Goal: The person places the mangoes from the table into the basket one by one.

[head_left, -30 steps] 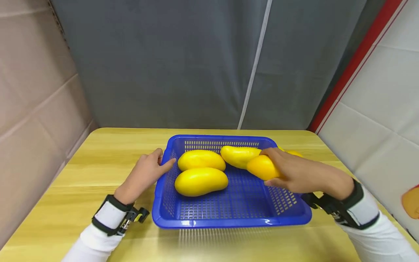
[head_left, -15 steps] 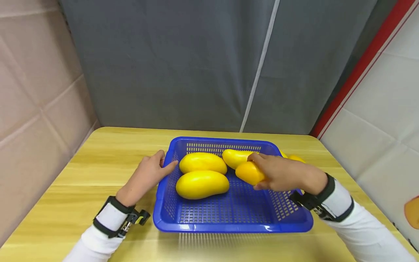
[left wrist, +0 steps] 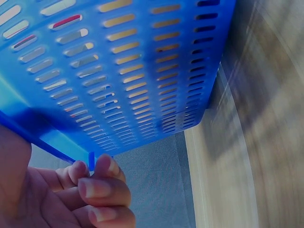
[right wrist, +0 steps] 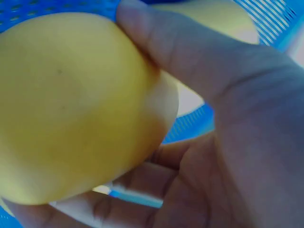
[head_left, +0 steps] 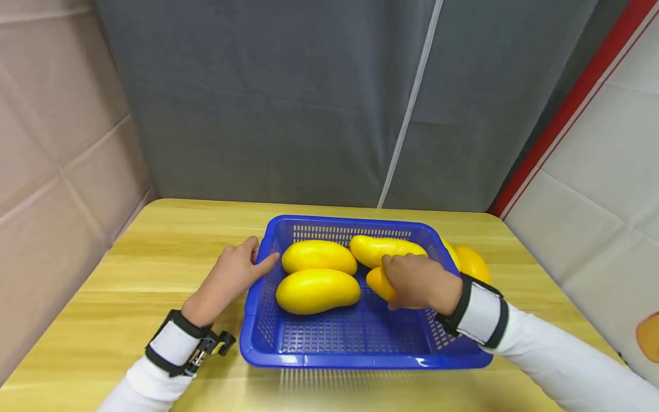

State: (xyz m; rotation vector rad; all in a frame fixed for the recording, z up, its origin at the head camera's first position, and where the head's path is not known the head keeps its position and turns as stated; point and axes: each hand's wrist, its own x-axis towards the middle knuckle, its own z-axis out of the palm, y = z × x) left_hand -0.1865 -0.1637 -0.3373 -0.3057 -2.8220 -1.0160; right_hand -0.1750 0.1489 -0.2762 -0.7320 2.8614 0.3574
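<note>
My right hand [head_left: 419, 280] holds an orange-yellow mango [head_left: 378, 283] low inside the blue plastic basket [head_left: 360, 361]. In the right wrist view, thumb and fingers wrap round that mango [right wrist: 80, 104]. Just behind it lies a yellow mango [head_left: 386, 249] along the basket's back right. Two more, a rear mango [head_left: 319, 256] and a front mango [head_left: 318, 290], lie side by side in the left half. My left hand [head_left: 226, 274] grips the basket's left rim; from below, the left wrist view shows curled fingers [left wrist: 97, 187] under the rim beside the slotted wall [left wrist: 128, 61].
Outside the basket's right wall, an orange-yellow mango [head_left: 472, 263] and a partly hidden yellow one [head_left: 449, 252] lie on the wooden table [head_left: 170, 246]. A grey curtain [head_left: 288, 114] hangs behind the table, with a white panel [head_left: 607, 189] at right.
My right hand has moved left and down into the basket with the mango, uncovering the mangoes outside at right. My left hand keeps its place on the rim.
</note>
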